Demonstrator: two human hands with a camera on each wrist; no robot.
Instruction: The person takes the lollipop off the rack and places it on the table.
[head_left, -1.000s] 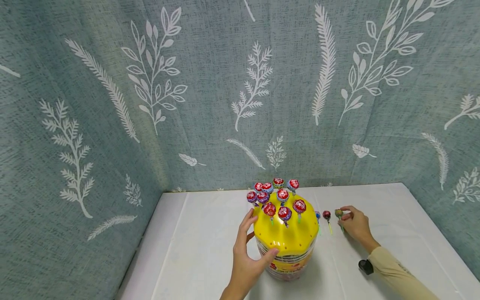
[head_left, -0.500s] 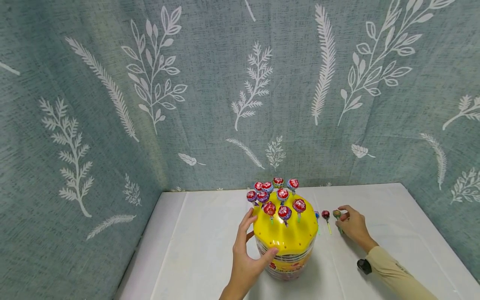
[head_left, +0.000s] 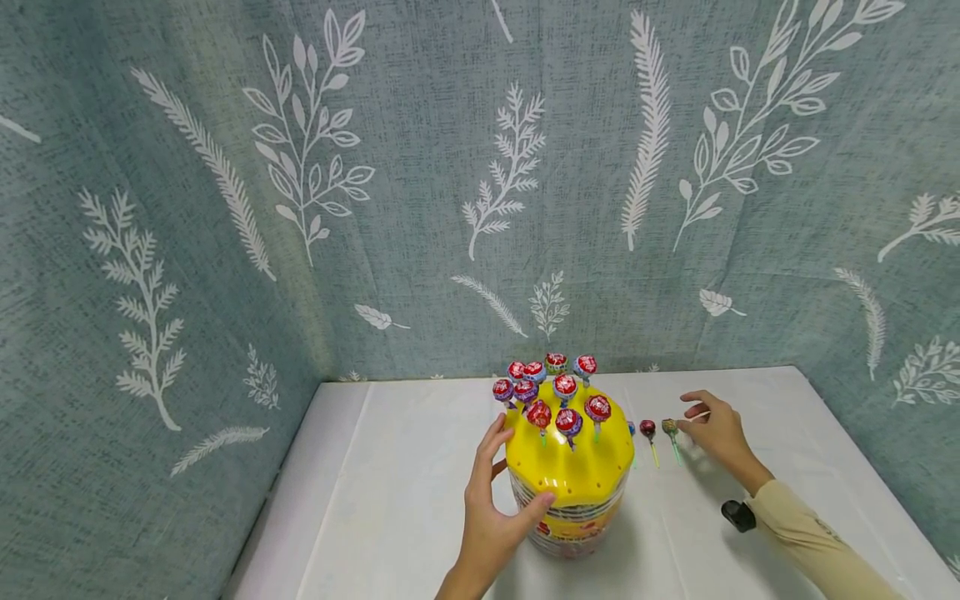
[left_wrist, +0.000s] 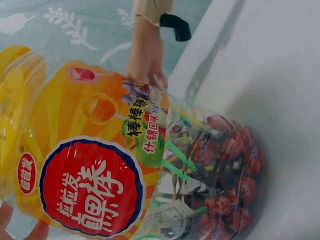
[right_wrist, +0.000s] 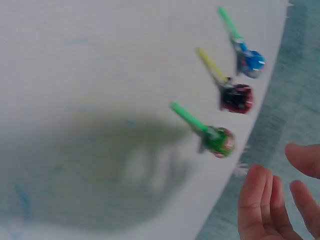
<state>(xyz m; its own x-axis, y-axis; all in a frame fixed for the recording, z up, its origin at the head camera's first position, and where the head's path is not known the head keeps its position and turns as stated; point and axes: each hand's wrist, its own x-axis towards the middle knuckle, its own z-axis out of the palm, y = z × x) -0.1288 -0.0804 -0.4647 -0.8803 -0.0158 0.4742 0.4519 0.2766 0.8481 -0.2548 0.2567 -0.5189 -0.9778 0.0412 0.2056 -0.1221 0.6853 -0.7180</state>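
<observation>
In the head view, my left hand (head_left: 483,512) spans the side of a lollipop jar (head_left: 566,479), thumb at the front of its yellow lid and fingers round the left edge. Several wrapped lollipops (head_left: 597,408) stand upright in holes on the lid. The left wrist view shows the jar's red and orange label (left_wrist: 90,185), with more lollipops (left_wrist: 220,195) inside the clear base. Right of the jar, three lie in a row: a green lollipop (right_wrist: 218,142), a dark red lollipop (right_wrist: 237,98) and a blue lollipop (right_wrist: 251,64). My right hand (head_left: 718,432) hovers beside the green one, fingers parted and holding nothing.
A white cloth (head_left: 405,492) covers the table under everything. Grey-green leaf-patterned curtains (head_left: 420,208) rise behind it and at both sides. A black device (head_left: 738,515) sits at the right wrist, by a beige sleeve (head_left: 810,533).
My right hand has let go of the green lollipop, leaving it lying beside the dark red one, and has drawn slightly away with its fingers spread. The left hand keeps its place on the jar.
</observation>
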